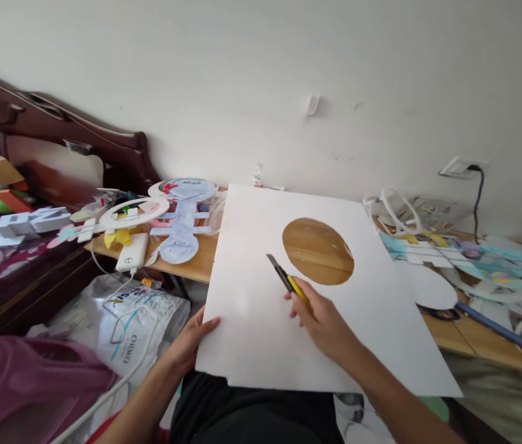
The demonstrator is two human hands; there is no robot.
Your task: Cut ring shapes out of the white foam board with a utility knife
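A large white foam board [252, 320] lies over the wooden table, its near edge reaching past the table toward my lap. An oval hole is cut through it right of centre, and the wood [316, 250] shows inside. My left hand [196, 336] grips the board's left edge, thumb on top and fingers underneath. In my right hand [316, 311] is a yellow and black box cutter [291, 282], its blade out and pointing up-left over the board, left of the hole. I cannot tell whether the tip touches the surface. A white oval piece [427, 287] sits beyond the board's right edge.
Painted paper cut-outs [182, 222] and a white power bank [132, 253] with a cable are at left. More cut-outs [501, 262] and a blue tube [506, 330] are at right. A plastic bag [126, 327] and pink plastic object [43, 382] stand below left. A wall socket [458, 166] holds a plug.
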